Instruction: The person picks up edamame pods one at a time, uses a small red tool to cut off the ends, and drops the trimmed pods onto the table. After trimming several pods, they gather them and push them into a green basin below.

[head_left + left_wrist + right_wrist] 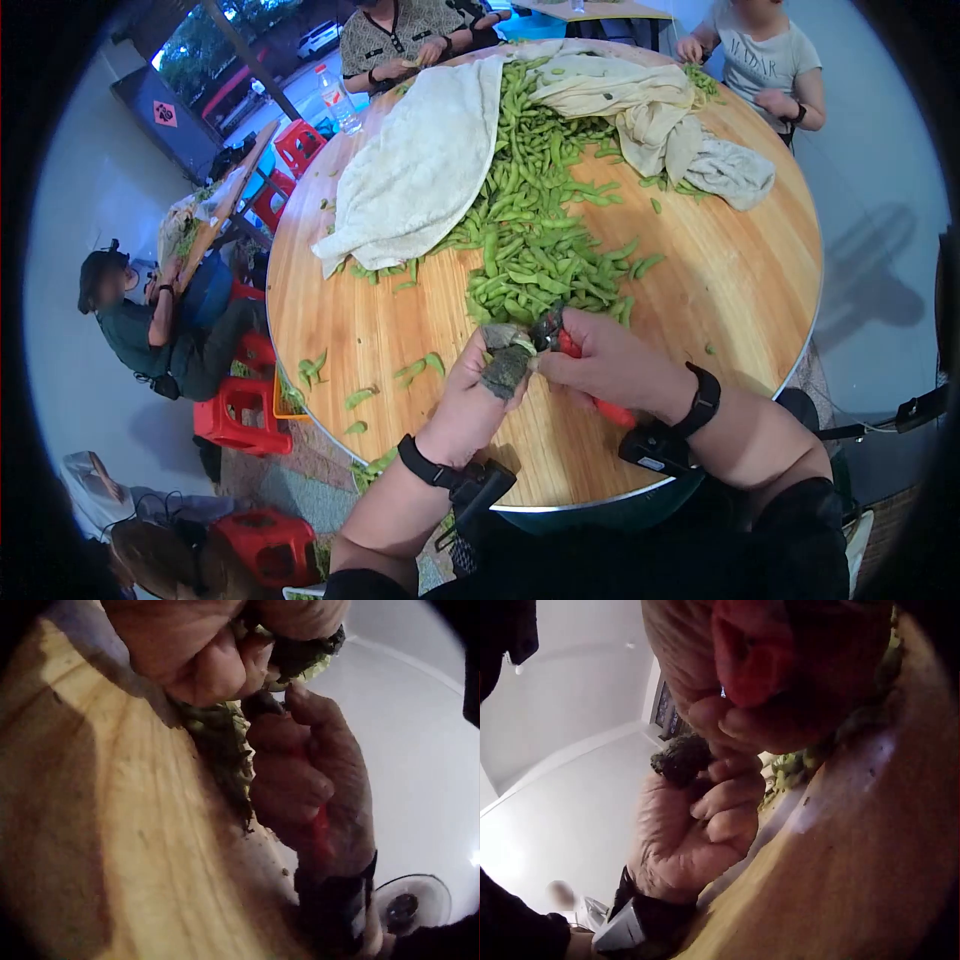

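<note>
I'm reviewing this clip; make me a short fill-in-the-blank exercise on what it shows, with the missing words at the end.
The right hand grips a tool with a ____ handle.
The heaped pods are ____ in colour.
Seen from the head camera, the wooden tabletop has a ____ outline.
The strap on the right wrist is coloured ____.

Missing words: red; green; round; black

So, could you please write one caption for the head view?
The right hand grips a red tool close to the left hand, before green pods on a round table.
</note>
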A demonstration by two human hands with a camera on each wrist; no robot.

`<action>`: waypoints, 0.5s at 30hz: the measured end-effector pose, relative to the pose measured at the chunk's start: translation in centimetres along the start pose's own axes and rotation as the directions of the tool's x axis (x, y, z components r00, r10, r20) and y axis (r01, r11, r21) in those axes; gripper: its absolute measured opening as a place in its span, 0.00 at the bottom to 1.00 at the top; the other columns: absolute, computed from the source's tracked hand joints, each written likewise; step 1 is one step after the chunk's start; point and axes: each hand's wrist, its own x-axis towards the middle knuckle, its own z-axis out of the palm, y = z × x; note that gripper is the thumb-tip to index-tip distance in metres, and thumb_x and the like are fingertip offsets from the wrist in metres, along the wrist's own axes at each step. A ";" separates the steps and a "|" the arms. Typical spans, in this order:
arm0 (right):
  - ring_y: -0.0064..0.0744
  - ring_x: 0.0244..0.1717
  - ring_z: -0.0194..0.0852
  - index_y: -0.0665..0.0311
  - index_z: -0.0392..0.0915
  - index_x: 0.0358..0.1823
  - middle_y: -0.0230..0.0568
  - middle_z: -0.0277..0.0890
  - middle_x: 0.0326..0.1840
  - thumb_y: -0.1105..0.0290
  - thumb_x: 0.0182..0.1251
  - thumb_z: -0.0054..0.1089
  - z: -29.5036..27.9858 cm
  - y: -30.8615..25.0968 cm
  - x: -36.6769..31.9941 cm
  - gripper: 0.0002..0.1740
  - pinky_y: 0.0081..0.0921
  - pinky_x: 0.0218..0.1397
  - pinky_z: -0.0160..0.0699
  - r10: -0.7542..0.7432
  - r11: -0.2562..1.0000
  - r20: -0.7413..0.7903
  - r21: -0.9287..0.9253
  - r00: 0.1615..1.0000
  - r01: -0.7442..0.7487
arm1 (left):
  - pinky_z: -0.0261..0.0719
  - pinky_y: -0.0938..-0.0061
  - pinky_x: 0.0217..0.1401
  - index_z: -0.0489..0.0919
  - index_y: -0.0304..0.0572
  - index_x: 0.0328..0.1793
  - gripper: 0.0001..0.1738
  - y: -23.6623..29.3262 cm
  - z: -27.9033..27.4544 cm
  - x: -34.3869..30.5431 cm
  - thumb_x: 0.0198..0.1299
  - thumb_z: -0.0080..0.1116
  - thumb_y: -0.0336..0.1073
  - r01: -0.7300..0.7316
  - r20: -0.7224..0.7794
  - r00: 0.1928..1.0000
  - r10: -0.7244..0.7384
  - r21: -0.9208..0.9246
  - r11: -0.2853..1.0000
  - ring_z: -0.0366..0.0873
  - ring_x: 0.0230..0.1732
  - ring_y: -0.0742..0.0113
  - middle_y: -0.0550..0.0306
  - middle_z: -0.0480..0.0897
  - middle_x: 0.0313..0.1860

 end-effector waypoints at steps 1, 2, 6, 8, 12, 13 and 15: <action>0.19 0.16 0.66 0.66 0.68 0.39 0.33 0.71 0.25 0.64 0.65 0.56 -0.1 0.0 0.0 0.13 0.17 0.16 0.67 0.023 0.999 0.041 0.046 0.999 -0.025 | 0.56 0.87 0.23 0.70 0.48 0.49 0.08 0.1 0.0 0.0 0.65 0.50 0.30 0.000 0.006 1.000 0.000 0.003 1.000 0.63 0.23 0.81 0.67 0.70 0.29; 0.19 0.16 0.66 0.66 0.68 0.39 0.33 0.71 0.25 0.64 0.65 0.56 -0.2 -0.1 0.1 0.13 0.17 0.16 0.67 0.021 0.999 0.037 0.046 0.999 -0.023 | 0.56 0.88 0.23 0.70 0.49 0.50 0.09 0.2 0.0 -0.1 0.65 0.50 0.30 -0.003 0.006 1.000 0.003 -0.014 1.000 0.63 0.23 0.82 0.67 0.70 0.29; 0.19 0.15 0.65 0.66 0.67 0.37 0.34 0.70 0.23 0.65 0.66 0.53 -0.2 0.2 0.3 0.11 0.17 0.16 0.66 0.070 0.996 0.061 0.052 0.996 -0.073 | 0.56 0.88 0.22 0.69 0.52 0.49 0.10 0.1 0.2 0.0 0.65 0.51 0.29 0.002 0.042 0.999 0.001 -0.086 0.996 0.62 0.22 0.82 0.68 0.70 0.29; 0.20 0.13 0.65 0.67 0.67 0.36 0.34 0.70 0.22 0.66 0.66 0.51 -0.2 0.5 0.3 0.10 0.18 0.15 0.66 0.065 0.995 0.067 0.069 0.996 -0.069 | 0.55 0.87 0.22 0.69 0.52 0.47 0.09 0.3 0.4 -0.1 0.65 0.52 0.29 0.009 0.052 0.999 -0.004 -0.102 0.995 0.63 0.22 0.82 0.68 0.70 0.29; 0.22 0.12 0.65 0.66 0.66 0.33 0.34 0.69 0.20 0.67 0.66 0.49 -0.8 -0.2 0.1 0.09 0.20 0.14 0.65 0.073 0.974 0.029 0.211 0.997 -0.077 | 0.55 0.87 0.21 0.70 0.49 0.41 0.06 1.0 -0.1 0.2 0.63 0.53 0.27 0.085 0.085 0.994 -0.066 -0.243 0.966 0.62 0.23 0.82 0.68 0.70 0.29; 0.23 0.11 0.65 0.66 0.66 0.32 0.34 0.69 0.20 0.67 0.66 0.49 -1.0 -0.4 0.0 0.09 0.20 0.14 0.66 0.075 0.969 -0.029 0.239 0.997 -0.066 | 0.55 0.87 0.21 0.70 0.49 0.41 0.06 1.1 -0.7 0.3 0.63 0.53 0.27 0.083 0.088 0.994 -0.063 -0.243 0.967 0.62 0.23 0.82 0.68 0.70 0.29; 0.21 0.12 0.65 0.65 0.67 0.33 0.33 0.69 0.20 0.67 0.66 0.49 -1.6 -0.1 0.1 0.08 0.19 0.15 0.65 0.041 0.975 -0.058 0.222 0.997 -0.027 | 0.62 0.88 0.26 0.73 0.48 0.41 0.06 1.1 -1.8 0.3 0.62 0.55 0.26 0.054 0.039 0.998 -0.041 -0.421 0.906 0.65 0.27 0.83 0.69 0.71 0.30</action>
